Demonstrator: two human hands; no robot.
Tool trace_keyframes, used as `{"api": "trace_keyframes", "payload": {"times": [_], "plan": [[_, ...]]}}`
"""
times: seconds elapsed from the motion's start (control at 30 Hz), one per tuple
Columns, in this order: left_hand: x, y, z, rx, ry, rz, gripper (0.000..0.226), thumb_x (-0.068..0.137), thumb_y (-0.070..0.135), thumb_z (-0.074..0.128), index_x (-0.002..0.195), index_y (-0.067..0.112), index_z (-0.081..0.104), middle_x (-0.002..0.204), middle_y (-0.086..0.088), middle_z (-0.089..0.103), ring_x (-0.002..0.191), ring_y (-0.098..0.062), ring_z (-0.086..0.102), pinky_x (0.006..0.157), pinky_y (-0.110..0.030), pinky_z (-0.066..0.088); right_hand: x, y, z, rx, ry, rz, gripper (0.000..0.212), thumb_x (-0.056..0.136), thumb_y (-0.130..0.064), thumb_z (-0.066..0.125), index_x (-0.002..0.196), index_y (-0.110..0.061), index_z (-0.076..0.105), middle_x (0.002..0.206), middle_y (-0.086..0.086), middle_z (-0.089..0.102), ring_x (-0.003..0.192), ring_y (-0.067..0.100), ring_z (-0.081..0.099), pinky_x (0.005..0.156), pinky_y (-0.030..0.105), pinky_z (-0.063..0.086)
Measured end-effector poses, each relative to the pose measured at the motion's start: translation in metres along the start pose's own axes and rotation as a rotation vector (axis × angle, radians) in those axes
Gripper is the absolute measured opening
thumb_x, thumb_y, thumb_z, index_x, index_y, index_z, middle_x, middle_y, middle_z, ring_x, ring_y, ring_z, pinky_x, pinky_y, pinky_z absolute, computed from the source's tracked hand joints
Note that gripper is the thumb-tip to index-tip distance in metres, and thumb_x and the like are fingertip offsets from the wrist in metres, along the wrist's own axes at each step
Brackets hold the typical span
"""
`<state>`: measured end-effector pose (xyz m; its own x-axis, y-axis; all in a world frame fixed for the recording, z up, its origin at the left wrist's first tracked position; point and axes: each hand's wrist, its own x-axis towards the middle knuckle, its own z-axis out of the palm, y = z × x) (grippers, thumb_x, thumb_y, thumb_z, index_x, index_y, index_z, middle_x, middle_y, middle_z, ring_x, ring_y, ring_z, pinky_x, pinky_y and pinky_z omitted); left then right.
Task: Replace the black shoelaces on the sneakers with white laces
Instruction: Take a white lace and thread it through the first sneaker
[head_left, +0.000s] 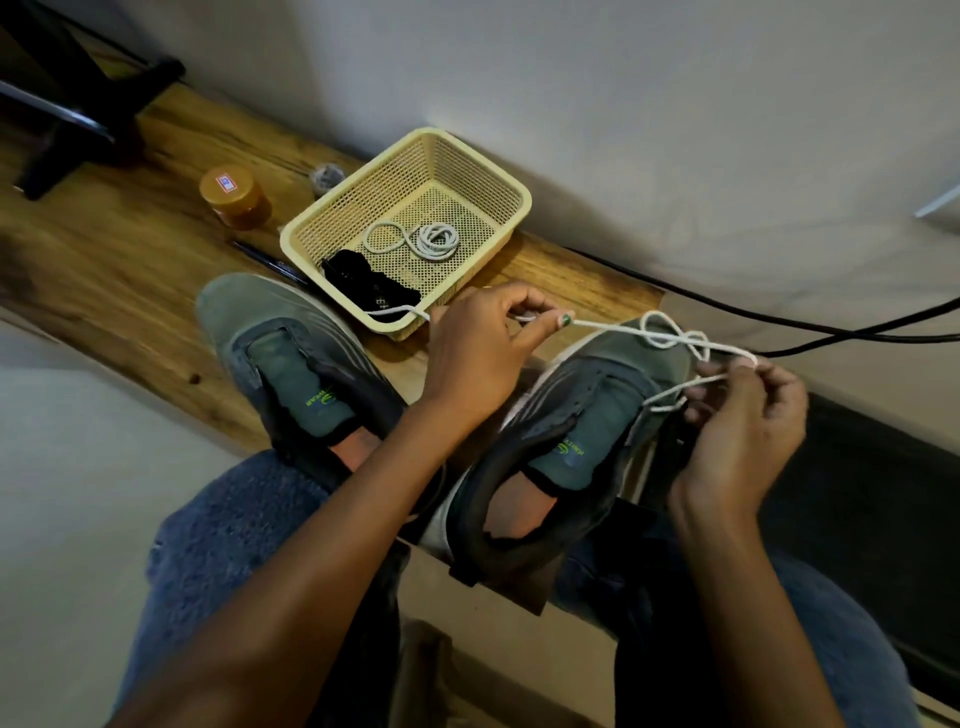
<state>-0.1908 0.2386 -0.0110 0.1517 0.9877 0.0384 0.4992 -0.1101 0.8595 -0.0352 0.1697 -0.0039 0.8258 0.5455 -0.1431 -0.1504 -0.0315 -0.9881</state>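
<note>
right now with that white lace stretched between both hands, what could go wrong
The white lace has a loose loop tangled above the right sneaker; if the left hand and right hand pull apart, it may cinch into a knot. Its trailing end lies across the basket rim and could drag on it.

An orange jar (235, 199) stands on the wooden bench (104, 260) near its back edge, with a small clear tape roll (327, 178) beyond it by the wall. A dark pen (270, 265) lies just beside the jar, and black cables (779, 322) run past the bench's right end. A black stand (88, 114) sits at the far left end.
</note>
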Motion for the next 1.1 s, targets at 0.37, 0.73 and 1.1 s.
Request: {"api": "trace_keyframes", "payload": {"times": [0.37, 0.73, 1.1], "plan": [[-0.009, 0.012, 0.013, -0.071, -0.150, 0.225, 0.017, 0.083, 0.041, 0.065, 0.089, 0.026, 0.071, 0.086, 0.010, 0.067, 0.078, -0.010, 0.062, 0.068, -0.039, 0.052, -0.020, 0.002, 0.000, -0.718, -0.577, -0.452, 0.032, 0.092, -0.024, 0.061, 0.121, -0.037, 0.056, 0.104, -0.027, 0.034, 0.113, 0.015, 0.039, 0.103, 0.029, 0.032], [-0.004, 0.008, 0.006, -0.042, -0.017, 0.152, 0.014, 0.089, 0.041, 0.063, 0.087, 0.029, 0.070, 0.073, 0.016, 0.065, 0.066, -0.012, 0.063, 0.062, -0.035, 0.051, 0.011, -0.006, -0.020, -0.533, -0.129, -0.241, 0.030, 0.083, -0.029, 0.059, 0.112, -0.036, 0.061, 0.108, -0.025, 0.046, 0.120, 0.021, 0.046, 0.103, 0.026, 0.038], [-0.007, 0.009, 0.011, 0.020, -0.085, 0.229, 0.027, 0.084, 0.046, 0.060, 0.084, 0.023, 0.074, 0.074, 0.015, 0.065, 0.064, -0.006, 0.058, 0.066, -0.029, 0.040, -0.001, -0.006, -0.014, -0.668, -0.298, -0.361, 0.008, 0.089, -0.031, 0.064, 0.096, -0.033, 0.064, 0.104, -0.011, 0.047, 0.105, 0.025, 0.051, 0.100, 0.038, 0.036]]}}
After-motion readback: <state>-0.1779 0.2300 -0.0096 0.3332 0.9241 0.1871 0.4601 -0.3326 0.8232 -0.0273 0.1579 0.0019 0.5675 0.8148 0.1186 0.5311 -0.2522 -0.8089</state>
